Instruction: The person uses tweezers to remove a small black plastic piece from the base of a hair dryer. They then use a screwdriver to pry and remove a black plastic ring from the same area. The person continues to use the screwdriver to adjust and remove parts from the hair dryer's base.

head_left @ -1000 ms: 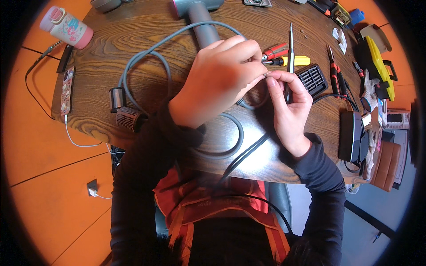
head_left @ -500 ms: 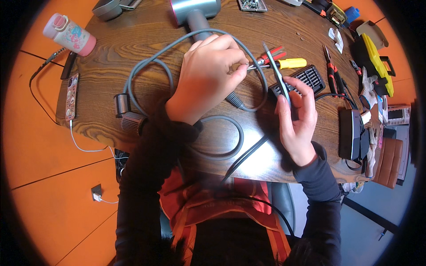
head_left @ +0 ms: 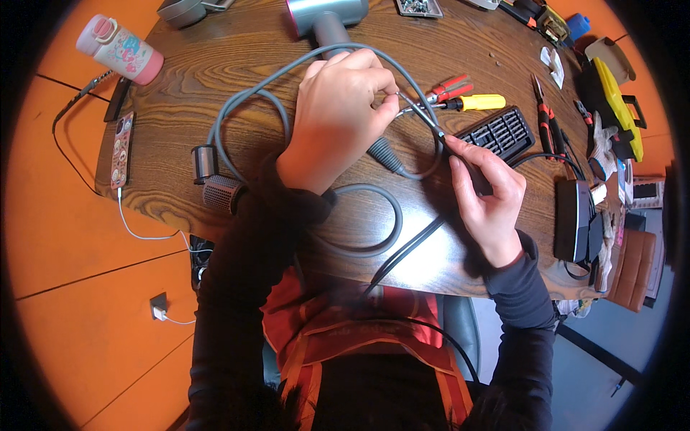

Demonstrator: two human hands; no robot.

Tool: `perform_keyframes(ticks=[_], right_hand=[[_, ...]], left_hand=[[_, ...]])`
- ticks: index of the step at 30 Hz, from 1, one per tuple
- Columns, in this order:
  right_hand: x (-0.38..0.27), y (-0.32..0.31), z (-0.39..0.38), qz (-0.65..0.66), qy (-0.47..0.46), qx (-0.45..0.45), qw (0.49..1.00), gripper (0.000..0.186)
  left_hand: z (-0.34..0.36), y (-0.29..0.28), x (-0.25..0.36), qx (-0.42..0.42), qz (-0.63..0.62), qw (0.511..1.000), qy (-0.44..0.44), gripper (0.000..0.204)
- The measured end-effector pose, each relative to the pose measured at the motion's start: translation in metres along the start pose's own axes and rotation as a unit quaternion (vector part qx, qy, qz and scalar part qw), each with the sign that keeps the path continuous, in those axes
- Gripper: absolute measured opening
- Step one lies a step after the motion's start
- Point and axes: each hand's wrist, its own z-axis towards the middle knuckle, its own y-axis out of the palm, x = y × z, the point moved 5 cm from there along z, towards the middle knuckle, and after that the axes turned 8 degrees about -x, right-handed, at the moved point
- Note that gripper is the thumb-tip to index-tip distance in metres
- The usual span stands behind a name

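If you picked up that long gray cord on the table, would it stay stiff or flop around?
Probably floppy: the gray cord lies in loose loops on the wooden table, so it bends easily. It would likely dangle and drag. It may also tug the gray hair dryer it seems to run to, near the left hand.

A repair workbench is showing here: around the wooden table [head_left: 215, 79], pliers [head_left: 447, 89], a screwdriver [head_left: 478, 103], a bit case [head_left: 503, 133] and yellow tools [head_left: 617, 97] are lying at its right side.
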Motion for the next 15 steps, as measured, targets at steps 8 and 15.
perform_keyframes(ticks=[8, 15], right_hand=[[0.001, 0.0006, 0.0007, 0.001, 0.006, -0.005, 1.0, 0.02], [0.0015, 0.0018, 0.0006, 0.009, 0.013, -0.014, 1.0, 0.021]], left_hand=[[-0.001, -0.0028, 0.0051, 0.007, 0.088, 0.996, 0.026, 0.005], [-0.0006, -0.0013, 0.0048, -0.012, 0.097, 0.995, 0.028, 0.004]])
